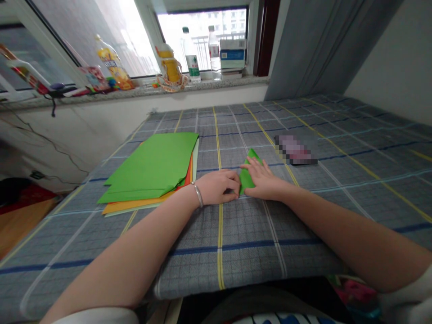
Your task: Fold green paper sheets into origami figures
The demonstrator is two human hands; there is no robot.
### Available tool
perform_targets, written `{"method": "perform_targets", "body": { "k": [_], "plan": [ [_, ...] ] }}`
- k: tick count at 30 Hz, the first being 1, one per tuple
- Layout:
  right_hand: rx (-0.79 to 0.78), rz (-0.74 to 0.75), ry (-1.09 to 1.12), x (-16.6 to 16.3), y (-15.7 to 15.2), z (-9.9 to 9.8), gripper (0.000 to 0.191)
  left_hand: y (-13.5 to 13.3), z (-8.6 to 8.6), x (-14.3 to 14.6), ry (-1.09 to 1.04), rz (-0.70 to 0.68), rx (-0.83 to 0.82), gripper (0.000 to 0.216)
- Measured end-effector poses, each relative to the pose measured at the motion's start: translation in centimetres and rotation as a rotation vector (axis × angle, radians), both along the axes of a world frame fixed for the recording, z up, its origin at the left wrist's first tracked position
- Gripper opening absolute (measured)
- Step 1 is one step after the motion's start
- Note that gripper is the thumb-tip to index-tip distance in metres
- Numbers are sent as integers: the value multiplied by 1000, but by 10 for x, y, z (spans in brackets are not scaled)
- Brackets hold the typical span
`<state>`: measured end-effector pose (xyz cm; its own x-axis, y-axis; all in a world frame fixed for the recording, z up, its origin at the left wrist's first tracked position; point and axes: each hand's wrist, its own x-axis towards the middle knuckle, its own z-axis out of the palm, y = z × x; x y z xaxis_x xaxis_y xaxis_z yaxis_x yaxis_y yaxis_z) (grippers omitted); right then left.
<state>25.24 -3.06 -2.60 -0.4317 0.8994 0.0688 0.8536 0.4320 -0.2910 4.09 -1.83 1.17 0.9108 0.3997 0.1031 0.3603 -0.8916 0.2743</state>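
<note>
While a stack of coloured paper sheets [148, 168], green over orange, lies on the plaid bedsheet [229, 243], a metal bangle [198, 195] circles the wrist of the left grip [218, 186], curled with its fingertips at the edge of the folded green paper [246, 175]; any pinch cannot be told. That paper, between both hands, appears light and thin, best held by pressing along its edges. The right grip [261, 179] lies spread upon it. Farther right rests a pixelated object [296, 150].
</note>
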Motion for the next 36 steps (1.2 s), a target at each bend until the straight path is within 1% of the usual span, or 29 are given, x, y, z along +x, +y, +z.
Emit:
{"method": "perform_targets", "body": {
  "k": [3, 7, 12, 15, 17, 19, 21, 24, 26, 28, 30, 32, 34, 36],
  "plan": [
    [-18, -19, -3, 3, 2, -1, 80, 0, 1, -1, 1, -9, -13, 12],
    [-67, -60, -16, 5, 2, 1, 81, 3, -1, -3, -26, -20, -58, 11],
    [-89, -55, 24, 17, 11, -1, 81, 12, -12, -7, -178, -25, -206, 17],
    [-121, 10, 95, 33, 16, 2, 83, 16, -21, -7, -272, 23, -323, 18],
    [-114, 59, 106, 42, 17, 6, 86, 17, -26, -6, -338, 111, -345, 15],
    [-84, 61, 81, 49, 16, 12, 86, 16, -30, -3, -373, 229, -268, 12],
    [-24, 42, 47, 52, 15, 16, 85, 15, -33, -1, -333, 315, -143, 21],
    [64, -20, -21, 51, 15, 18, 82, 12, -36, 4, -214, 356, -16, 34],
    [102, -51, -57, 50, 16, 17, 78, 10, -37, 7, -167, 370, 10, 39],
    [118, -58, -65, 49, 17, 16, 77, 8, -37, 11, -172, 411, 8, 38],
    [108, -64, -41, 47, 18, 15, 80, 7, -36, 13, -232, 452, -48, 33],
    [93, -50, 23, 46, 18, 13, 86, 6, -36, 15, -344, 517, -167, 27],
    [64, 8, 117, 43, 17, 12, 94, 5, -36, 16, -474, 571, -312, 23],
    [14, 82, 195, 39, 14, 10, 100, 4, -37, 17, -595, 560, -424, 21]
  ]
}}
